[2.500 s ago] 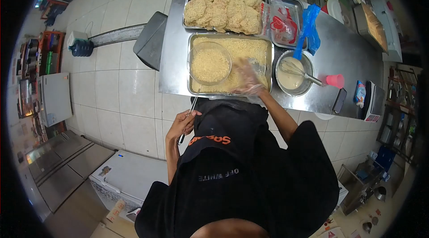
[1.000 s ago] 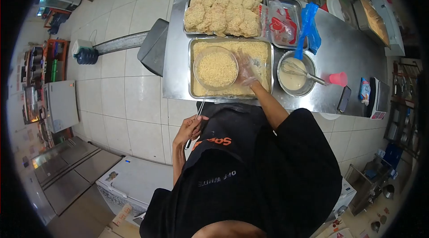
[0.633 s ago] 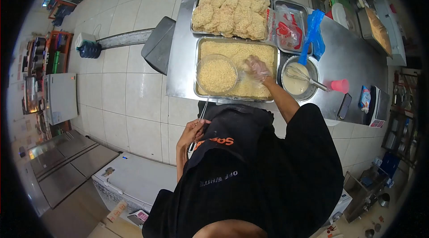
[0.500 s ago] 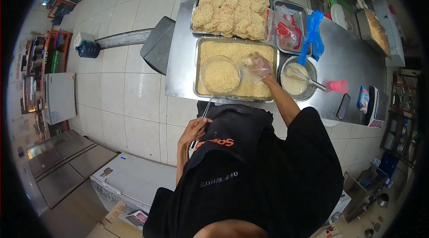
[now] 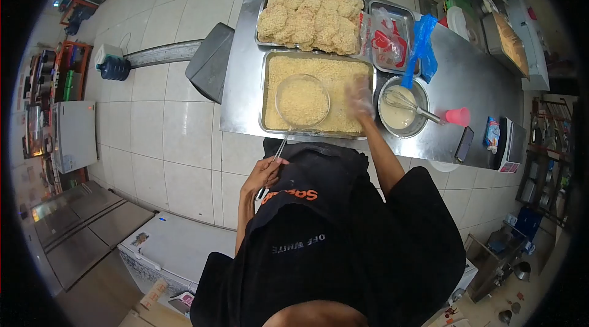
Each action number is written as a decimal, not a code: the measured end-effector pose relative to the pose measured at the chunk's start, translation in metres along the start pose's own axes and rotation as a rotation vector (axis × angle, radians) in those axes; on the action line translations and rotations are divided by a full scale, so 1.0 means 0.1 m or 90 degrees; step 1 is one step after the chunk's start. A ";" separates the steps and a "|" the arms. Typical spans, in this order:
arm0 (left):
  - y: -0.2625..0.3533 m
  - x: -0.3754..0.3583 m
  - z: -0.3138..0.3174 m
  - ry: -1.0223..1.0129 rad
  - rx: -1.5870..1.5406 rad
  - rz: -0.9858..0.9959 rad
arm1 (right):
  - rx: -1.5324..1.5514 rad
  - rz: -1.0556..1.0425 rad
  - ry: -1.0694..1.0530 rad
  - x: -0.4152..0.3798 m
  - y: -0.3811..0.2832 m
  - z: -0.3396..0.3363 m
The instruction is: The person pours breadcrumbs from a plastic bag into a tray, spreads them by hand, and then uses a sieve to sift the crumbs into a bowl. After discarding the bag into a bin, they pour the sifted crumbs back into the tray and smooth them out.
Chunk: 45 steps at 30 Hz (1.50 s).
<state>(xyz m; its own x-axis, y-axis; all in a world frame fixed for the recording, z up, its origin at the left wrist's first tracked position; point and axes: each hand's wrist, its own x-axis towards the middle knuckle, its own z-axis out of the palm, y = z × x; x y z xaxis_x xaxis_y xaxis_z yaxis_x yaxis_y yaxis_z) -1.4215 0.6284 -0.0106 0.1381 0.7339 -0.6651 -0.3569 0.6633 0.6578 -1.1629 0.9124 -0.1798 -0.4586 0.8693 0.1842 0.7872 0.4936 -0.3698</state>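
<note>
Left hand (image 5: 265, 173) is clenched on the thin metal handle of a wire sieve (image 5: 302, 101), held low against the black apron (image 5: 307, 186), well back from the table edge. Sieve basket sits loaded with breadcrumbs, over the left half of the crumb tray (image 5: 319, 92); can't tell if it rests on the crumb bed or hangs just above it. Right hand (image 5: 361, 97), in a clear plastic glove, is over the right end of the same tray, just beside the sieve rim. It's motion-blurred, so I can't tell whether the fingers are closed on crumbs or spread.

Around it on the steel table (image 5: 478, 81):
- tray of breaded cutlets (image 5: 310, 11) directly behind the crumb tray, stacked full
- batter bowl (image 5: 402, 109) with a whisk (image 5: 408, 103) leaning in it, just right of the crumb tray
- smaller tray with a red-and-clear plastic bag (image 5: 386, 35), blue plastic bag (image 5: 422, 45) beside it
- pink cup (image 5: 457, 116), phone (image 5: 463, 144) near the front edge

My read: crumb sifting is mid-step, sieve full, gloved hand working the loose crumbs next to it. Next move likely needs the sieve level and kept inside the tray walls so nothing spills on the table, with the long handle grip steady since the load sits far from the hand.
</note>
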 end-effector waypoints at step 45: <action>0.03 -0.04 -0.03 0.003 0.051 -0.008 | 0.083 -0.084 -0.232 0.67 -0.39 -0.51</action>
<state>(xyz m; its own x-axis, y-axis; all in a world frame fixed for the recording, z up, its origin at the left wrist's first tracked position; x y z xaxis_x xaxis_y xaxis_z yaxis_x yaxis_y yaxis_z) -1.4260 0.6274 -0.0074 0.1377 0.7246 -0.6753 -0.2801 0.6825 0.6751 -1.2036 0.9522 -0.1069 -0.6865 0.7217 -0.0892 0.6642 0.5724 -0.4808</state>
